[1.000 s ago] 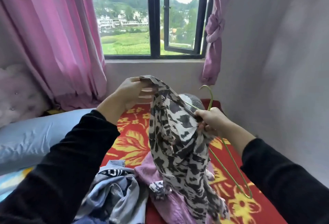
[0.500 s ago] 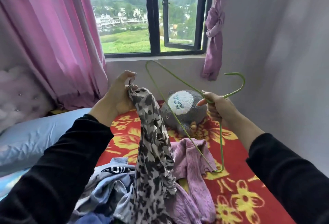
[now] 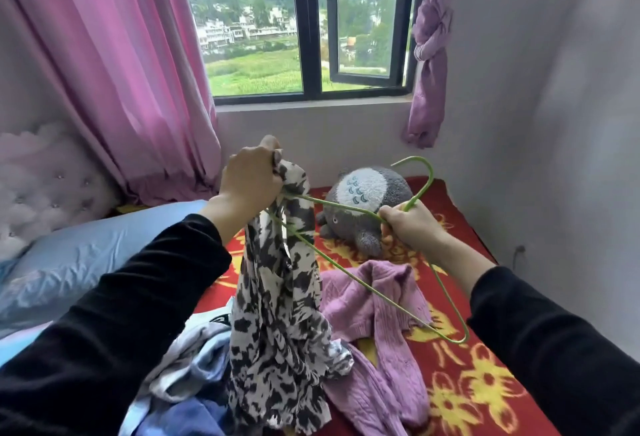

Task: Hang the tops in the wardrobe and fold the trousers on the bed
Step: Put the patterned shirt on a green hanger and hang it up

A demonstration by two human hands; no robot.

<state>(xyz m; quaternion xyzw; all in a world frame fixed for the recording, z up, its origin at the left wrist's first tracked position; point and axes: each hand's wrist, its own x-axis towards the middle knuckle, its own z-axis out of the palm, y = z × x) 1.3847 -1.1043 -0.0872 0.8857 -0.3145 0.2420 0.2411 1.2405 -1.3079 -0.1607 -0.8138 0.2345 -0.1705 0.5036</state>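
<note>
My left hand (image 3: 251, 179) grips the top of a black-and-white patterned top (image 3: 277, 297), which hangs bunched down to the bed. My right hand (image 3: 410, 226) holds a thin green wire hanger (image 3: 367, 288) just below its hook. One end of the hanger is pushed into the fabric right under my left hand; the other end points down to the right over the bed. A lilac knitted top (image 3: 374, 342) lies on the red flowered bedspread (image 3: 485, 383) below the hanger. A heap of blue and white clothes (image 3: 194, 369) lies at the lower left.
A grey and white plush toy (image 3: 367, 203) sits at the far end of the bed by the wall. A blue pillow (image 3: 79, 262) and a padded headboard (image 3: 38, 179) are on the left. Pink curtains (image 3: 114, 71) frame the window (image 3: 308, 26). A grey wall (image 3: 554, 123) runs along the right.
The hanger has come down and its left end has gone into the patterned top under my left hand. My right hand has dropped lower. The left hand has stayed on the top.
</note>
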